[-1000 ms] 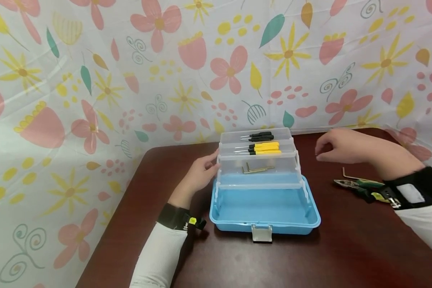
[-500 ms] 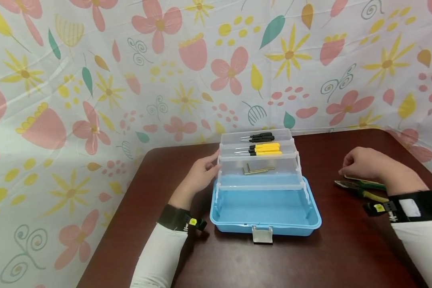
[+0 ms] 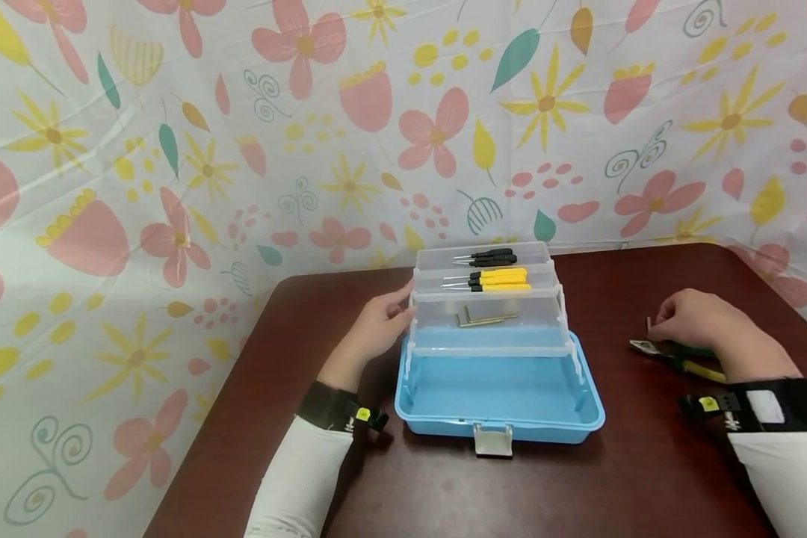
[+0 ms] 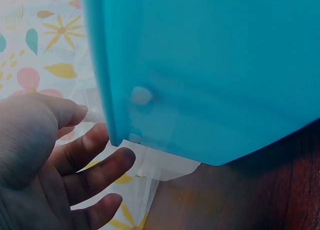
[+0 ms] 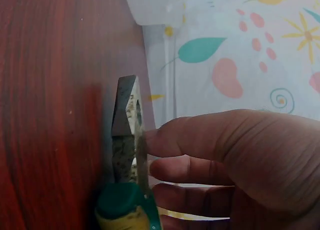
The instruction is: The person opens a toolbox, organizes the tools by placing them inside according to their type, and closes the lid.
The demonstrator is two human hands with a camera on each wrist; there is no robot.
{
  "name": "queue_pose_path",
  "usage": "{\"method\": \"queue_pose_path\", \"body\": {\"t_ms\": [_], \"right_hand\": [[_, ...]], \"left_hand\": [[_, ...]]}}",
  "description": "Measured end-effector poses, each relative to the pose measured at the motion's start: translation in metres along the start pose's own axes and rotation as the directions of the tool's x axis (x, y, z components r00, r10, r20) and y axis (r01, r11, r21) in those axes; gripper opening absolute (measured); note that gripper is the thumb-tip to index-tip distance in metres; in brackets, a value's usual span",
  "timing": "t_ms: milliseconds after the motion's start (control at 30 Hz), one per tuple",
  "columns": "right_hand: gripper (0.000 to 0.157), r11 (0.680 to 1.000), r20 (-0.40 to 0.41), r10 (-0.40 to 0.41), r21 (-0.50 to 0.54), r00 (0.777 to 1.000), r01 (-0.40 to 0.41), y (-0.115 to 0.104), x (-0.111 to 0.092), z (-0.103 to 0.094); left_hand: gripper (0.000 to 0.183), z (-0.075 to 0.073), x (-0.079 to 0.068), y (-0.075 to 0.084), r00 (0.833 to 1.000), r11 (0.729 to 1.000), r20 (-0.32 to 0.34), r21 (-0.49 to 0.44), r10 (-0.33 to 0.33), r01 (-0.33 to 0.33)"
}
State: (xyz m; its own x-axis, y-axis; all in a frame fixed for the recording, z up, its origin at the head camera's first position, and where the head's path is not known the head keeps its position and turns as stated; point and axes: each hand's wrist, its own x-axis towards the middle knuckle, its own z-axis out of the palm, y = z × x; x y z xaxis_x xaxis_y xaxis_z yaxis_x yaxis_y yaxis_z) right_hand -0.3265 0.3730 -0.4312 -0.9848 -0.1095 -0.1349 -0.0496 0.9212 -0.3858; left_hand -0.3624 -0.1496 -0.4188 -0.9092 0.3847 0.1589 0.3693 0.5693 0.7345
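A light-blue toolbox (image 3: 501, 430) stands open in the head view, its clear trays (image 3: 487, 351) fanned out in steps. My left hand (image 3: 374, 329) is at the left side of the trays, fingers loosely bent; in the left wrist view the fingertips lie along the box's edge. Over to the right, my right hand (image 3: 696, 325) reaches down with curled fingers at a hex key (image 3: 648, 324), of which only the short end shows. Green-and-yellow pliers (image 3: 679, 362) lie just in front of that hand. In the right wrist view the pliers (image 5: 125, 135) cover the fingertips.
Black screwdrivers (image 3: 491, 259) and yellow screwdrivers (image 3: 501, 280) lie in the upper trays. Gold hex keys (image 3: 484, 321) rest in the lower tray. A silver latch (image 3: 493, 441) hangs at the box's front. A flowered curtain (image 3: 350, 149) hangs behind the dark table (image 3: 578, 501).
My right hand has come down and forward from above the table onto the hex key beside the pliers. The left hand stays at the trays. The view has shifted slightly.
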Motion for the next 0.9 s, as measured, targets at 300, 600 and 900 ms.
{"method": "queue_pose_path", "body": {"t_ms": [300, 600, 900], "right_hand": [[0.033, 1.000, 0.022, -0.003, 0.000, 1.000, 0.003, 0.010, 0.000, 0.009], [0.036, 1.000, -0.001, -0.018, -0.007, 1.000, 0.018, 0.015, 0.003, 0.016], [0.034, 1.000, -0.008, -0.005, 0.001, 1.000, 0.005, 0.014, 0.004, 0.019]], "left_hand": [[0.057, 0.002, -0.001, -0.004, 1.000, 1.000, 0.013, 0.002, -0.007, 0.007], [0.057, 0.001, -0.001, -0.002, 1.000, 1.000, 0.012, 0.008, -0.013, 0.013], [0.057, 0.001, 0.000, -0.002, 1.000, 1.000, 0.013, 0.007, 0.000, 0.000]]}}
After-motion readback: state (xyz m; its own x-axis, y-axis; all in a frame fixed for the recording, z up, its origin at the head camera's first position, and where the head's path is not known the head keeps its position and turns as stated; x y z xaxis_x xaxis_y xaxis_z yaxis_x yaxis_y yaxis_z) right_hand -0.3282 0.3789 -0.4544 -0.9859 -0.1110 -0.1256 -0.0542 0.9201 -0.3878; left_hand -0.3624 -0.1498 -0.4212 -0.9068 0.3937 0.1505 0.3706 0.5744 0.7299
